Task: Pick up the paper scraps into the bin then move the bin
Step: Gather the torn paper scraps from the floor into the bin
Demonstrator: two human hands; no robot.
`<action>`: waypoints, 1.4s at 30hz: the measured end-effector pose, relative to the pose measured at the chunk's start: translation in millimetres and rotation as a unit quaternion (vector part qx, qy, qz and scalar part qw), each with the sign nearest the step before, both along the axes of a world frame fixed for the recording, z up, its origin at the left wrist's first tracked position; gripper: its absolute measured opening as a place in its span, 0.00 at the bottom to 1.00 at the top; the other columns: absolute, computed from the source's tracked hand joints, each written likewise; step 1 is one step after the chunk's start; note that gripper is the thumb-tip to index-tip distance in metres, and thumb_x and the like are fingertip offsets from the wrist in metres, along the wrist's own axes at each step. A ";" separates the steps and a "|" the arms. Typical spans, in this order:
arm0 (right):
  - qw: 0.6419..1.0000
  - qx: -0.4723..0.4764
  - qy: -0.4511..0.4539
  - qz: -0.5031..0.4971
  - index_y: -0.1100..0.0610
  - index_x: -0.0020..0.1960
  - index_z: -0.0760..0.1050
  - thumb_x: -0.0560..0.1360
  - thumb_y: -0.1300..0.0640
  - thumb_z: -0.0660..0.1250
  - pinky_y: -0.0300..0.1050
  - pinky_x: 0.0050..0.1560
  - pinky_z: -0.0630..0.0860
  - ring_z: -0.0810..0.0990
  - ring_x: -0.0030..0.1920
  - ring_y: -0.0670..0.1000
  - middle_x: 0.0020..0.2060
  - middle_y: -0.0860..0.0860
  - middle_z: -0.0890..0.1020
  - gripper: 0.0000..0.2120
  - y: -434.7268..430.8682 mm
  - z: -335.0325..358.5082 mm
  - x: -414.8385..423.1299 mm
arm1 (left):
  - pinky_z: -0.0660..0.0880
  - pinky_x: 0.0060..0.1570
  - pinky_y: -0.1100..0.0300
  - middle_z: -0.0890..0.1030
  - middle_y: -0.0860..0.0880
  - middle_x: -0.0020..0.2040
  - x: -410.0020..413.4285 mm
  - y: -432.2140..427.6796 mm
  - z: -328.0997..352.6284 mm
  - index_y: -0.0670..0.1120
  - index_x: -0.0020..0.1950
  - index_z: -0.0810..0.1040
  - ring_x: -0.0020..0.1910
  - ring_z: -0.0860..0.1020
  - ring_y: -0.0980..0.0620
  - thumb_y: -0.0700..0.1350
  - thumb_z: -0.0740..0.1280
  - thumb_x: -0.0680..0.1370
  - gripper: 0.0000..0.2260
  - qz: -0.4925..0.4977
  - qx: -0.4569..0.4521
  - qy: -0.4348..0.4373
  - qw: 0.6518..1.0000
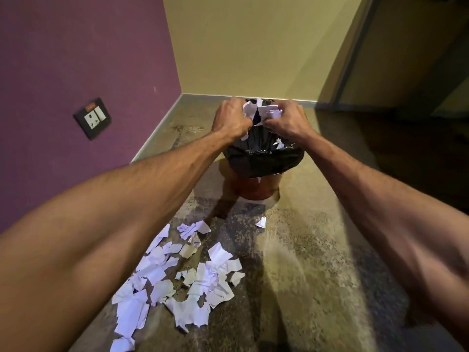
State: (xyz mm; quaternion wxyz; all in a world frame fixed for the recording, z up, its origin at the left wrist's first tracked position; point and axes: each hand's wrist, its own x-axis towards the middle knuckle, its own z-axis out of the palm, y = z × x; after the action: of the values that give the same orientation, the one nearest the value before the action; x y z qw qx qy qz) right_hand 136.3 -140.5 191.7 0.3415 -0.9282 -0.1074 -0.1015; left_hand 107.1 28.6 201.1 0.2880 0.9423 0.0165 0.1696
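Observation:
A round reddish-brown bin [256, 188] lined with a black bag [264, 158] stands on the floor ahead of me. Both my hands are held together above its mouth. My left hand [231, 119] grips white paper scraps [250, 110], and my right hand [285, 120] grips more crumpled scraps [272, 113]. A few scraps lie inside the bag [279, 143]. Several torn white scraps [187, 280] are strewn over the floor in front of the bin, toward the left. One lone scrap [261, 222] lies just before the bin's base.
The bin sits near a room corner, with a purple wall [88, 59] on the left and a yellow wall [253, 47] behind. A wall socket [92, 118] is low on the purple wall. A dark doorway [418, 72] opens at the right. The floor is mottled stone.

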 end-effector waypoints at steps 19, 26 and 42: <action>0.992 0.034 -0.020 -0.121 0.54 0.50 0.85 0.70 0.54 0.67 0.52 0.48 0.85 0.86 0.46 0.53 0.45 0.52 0.87 0.12 0.6 -35.7 27.0 | 0.72 0.69 0.50 0.77 0.45 0.71 34.0 8.5 -57.4 0.48 0.75 0.73 0.72 0.73 0.45 0.42 0.70 0.78 0.25 -0.062 0.055 0.010 0.997; 0.967 0.094 -0.218 -0.090 0.52 0.45 0.77 0.78 0.53 0.64 0.34 0.31 0.66 0.74 0.29 0.42 0.30 0.45 0.77 0.05 17.3 -74.7 -58.4 | 0.68 0.49 0.62 0.77 0.52 0.54 -28.0 41.7 -88.8 0.50 0.57 0.77 0.53 0.70 0.57 0.39 0.62 0.79 0.10 0.018 0.045 -0.150 0.988; 0.969 -0.212 0.126 0.011 0.53 0.60 0.80 0.76 0.52 0.70 0.50 0.47 0.74 0.80 0.56 0.62 0.57 0.55 0.77 0.14 29.3 -253.1 -103.6 | 0.78 0.53 0.43 0.76 0.43 0.63 -104.7 120.3 -228.7 0.45 0.67 0.74 0.61 0.76 0.39 0.45 0.63 0.79 0.16 -0.082 0.240 0.186 0.949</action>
State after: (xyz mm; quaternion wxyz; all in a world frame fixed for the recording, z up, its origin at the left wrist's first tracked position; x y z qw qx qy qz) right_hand 32.7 -111.2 -61.4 0.1485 -0.9835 -0.0925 0.0449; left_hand 2.4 148.9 -27.6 0.0585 0.9965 -0.0489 -0.0344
